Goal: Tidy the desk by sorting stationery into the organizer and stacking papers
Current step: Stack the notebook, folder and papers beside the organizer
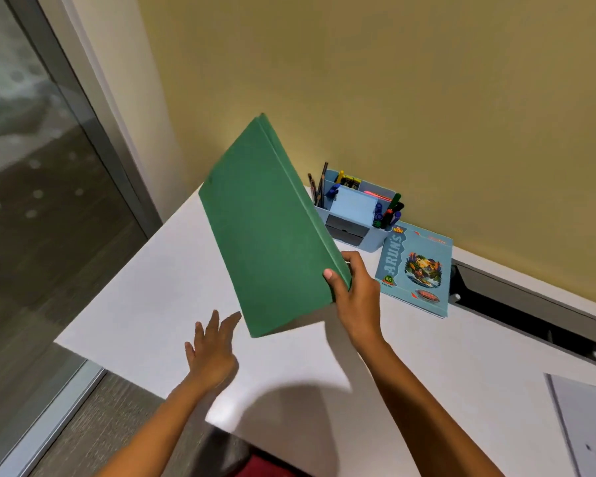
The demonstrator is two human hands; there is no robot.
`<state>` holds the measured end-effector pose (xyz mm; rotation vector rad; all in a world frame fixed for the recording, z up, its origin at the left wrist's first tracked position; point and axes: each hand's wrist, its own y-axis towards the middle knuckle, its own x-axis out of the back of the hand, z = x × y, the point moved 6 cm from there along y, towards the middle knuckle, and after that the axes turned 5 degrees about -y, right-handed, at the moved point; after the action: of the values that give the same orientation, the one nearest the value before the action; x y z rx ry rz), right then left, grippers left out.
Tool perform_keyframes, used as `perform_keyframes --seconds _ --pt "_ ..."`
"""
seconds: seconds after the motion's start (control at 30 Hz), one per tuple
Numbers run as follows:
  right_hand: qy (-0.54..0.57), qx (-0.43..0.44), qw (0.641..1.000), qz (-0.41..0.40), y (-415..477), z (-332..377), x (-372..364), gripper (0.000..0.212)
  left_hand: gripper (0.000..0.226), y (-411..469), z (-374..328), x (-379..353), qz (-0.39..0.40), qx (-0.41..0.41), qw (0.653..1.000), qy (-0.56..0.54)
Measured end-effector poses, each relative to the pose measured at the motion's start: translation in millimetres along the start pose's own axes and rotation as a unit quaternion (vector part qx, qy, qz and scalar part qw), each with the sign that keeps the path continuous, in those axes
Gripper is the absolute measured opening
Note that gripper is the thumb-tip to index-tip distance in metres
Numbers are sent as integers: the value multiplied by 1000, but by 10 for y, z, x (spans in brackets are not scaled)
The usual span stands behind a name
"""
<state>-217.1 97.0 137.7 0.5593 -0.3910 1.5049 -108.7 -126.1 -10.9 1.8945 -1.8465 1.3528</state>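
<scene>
**Desk inventory: green book held up, organizer at the wall**

1. Organizer (375, 241): pale blue, several compartments, standing on the white desk (152, 287) against the yellow wall (393, 80). All places below are given from it.
   - Left compartment: dark pencils (319, 187), standing upright.
   - Right compartment: a cluster of markers (391, 211) with green, blue and black caps.
   - Middle: a pale blue pad (353, 204).
   - Rear compartments: yellow and pink items, too small to identify.

2. Green book (272, 228): plain hard cover, closed. It is held tilted in the air in front and to the left of the organizer, and its far edge hides part of the organizer's left side. Its lowest corner hangs close to the desk; whether it touches cannot be told.

3. Right hand (355, 297): in front of the organizer. It grips the book's lower right edge, thumb laid on the front cover and fingers curled round behind.

4. Left hand (210, 352): well in front and to the left of the organizer, fingers straight and spread, palm down over the desk. It is just beside the book's lowest corner and holds nothing.

5. Blue booklet (415, 270): printed cover reading "ARUN'S", lying flat just to the right of the organizer.

6. Cable slot (530, 318): a dark recessed opening in the desk, further right, beyond the booklet.

7. White sheet (585, 425): lying flat, far to the right and in front of the organizer.
</scene>
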Motion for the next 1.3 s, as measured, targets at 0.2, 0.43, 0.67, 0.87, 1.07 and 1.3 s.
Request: perform_keyframes --seconds 0.2,0.43,0.67,0.87,1.07,1.3 --pt "-119 101 976 -153 -549 179 665 16 34 -386 -1078 355 91 -77 894 -432" --pt "-210 233 931 -188 -1142 -45 1088 22 70 -812 -2096 384 139 -143 793 -576" --pt "-205 209 922 -254 -1587 -468 1463 23 25 -1054 -2617 60 52 -156 828 -537" --pt "-246 124 929 -247 -1840 -898 1808 25 24 -1134 -3035 -442 54 -180 843 -504" --pt "-336 33 918 -208 -2199 -1599 2313 58 33 -1065 -3243 -947 36 -172 857 -485" --pt "-356 -196 894 -189 -2600 -2846 3119 51 32 -710 -3151 -1659 95 -127 893 -421"
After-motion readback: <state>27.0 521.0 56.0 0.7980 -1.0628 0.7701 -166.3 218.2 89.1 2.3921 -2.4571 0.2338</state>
